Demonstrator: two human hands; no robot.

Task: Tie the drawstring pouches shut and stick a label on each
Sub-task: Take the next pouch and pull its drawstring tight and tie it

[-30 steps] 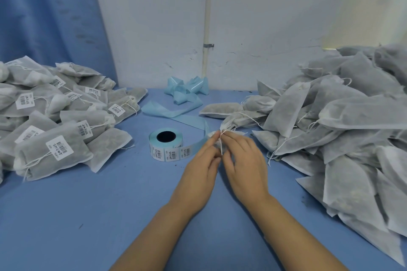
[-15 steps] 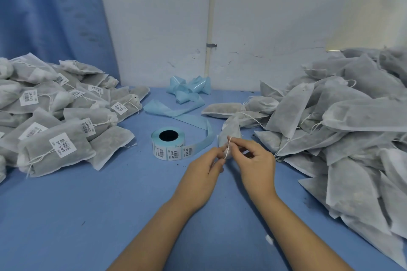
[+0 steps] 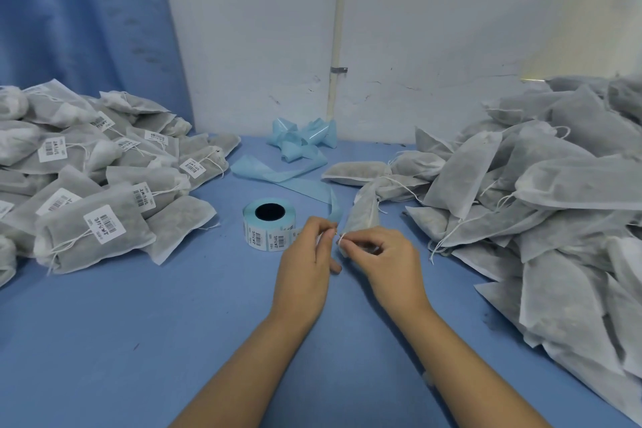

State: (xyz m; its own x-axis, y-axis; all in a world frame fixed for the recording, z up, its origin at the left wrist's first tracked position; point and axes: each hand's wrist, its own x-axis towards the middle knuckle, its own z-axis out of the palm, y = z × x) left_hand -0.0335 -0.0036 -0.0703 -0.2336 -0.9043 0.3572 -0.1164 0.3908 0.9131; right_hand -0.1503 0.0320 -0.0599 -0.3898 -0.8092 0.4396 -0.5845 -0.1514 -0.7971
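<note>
1. Grey cloth makes up the pouch [image 3: 361,215] in the middle of the head view. It lies on the blue table [image 3: 139,323], and its tied end points at the person.
2. The right hand [image 3: 385,261] pinches the thin white drawstring [image 3: 342,238] at the pouch's neck with thumb and first finger. Its other fingers are curled under.
3. The left hand [image 3: 305,264] is just beside it, with its fingers bent in at the same spot. It seems to pinch the drawstring too, but the string is too thin to be sure.
4. A label roll [image 3: 269,226] stands just left of the hands, showing white stickers with black bars.
5. A light blue backing strip [image 3: 288,177] runs from the roll to a crumpled heap by the white wall [image 3: 417,28].
6. On the left is a pile of labelled pouches [image 3: 93,184], each tied.
7. On the right is a bigger pile of plain pouches [image 3: 556,201] with loose strings.
</note>
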